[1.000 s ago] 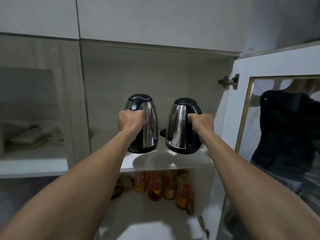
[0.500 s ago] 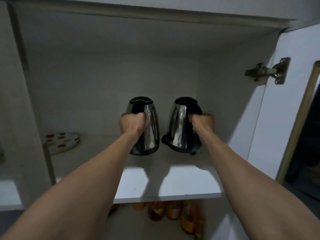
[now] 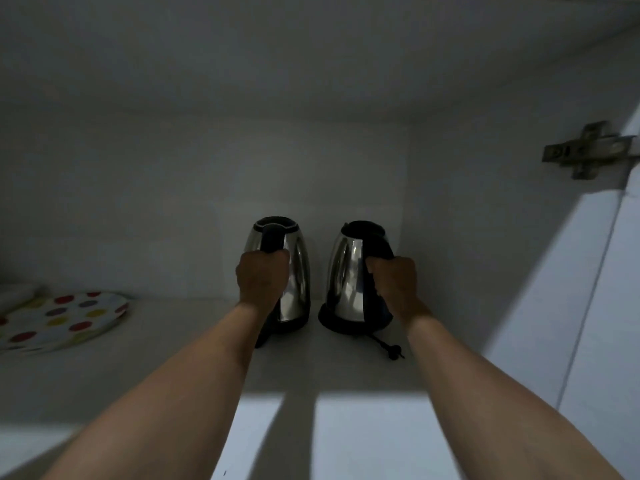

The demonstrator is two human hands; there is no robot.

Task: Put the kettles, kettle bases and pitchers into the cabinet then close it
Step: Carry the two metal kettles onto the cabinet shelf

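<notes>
Two steel kettles with black lids and handles stand deep on the white cabinet shelf [image 3: 346,427], near the back wall. My left hand [image 3: 263,277] grips the black handle of the left kettle [image 3: 294,271]. My right hand [image 3: 394,282] grips the handle of the right kettle [image 3: 346,275], which leans slightly left on its black kettle base [image 3: 346,325]. A black cord with a plug [image 3: 393,351] trails from that base toward the shelf front. The left kettle's bottom looks dark; I cannot tell whether a base is under it.
A white plate with coloured dots [image 3: 59,320] lies on the shelf at the left. The cabinet's right side wall carries a metal hinge [image 3: 585,152], and the open door [image 3: 595,306] stands at the far right. Bare shelf lies between the plate and the kettles.
Both kettles went from the shelf front, lifted, to the back of the shelf. The view moved closer into the cabinet, so the lower shelf with bottles is out of sight.
</notes>
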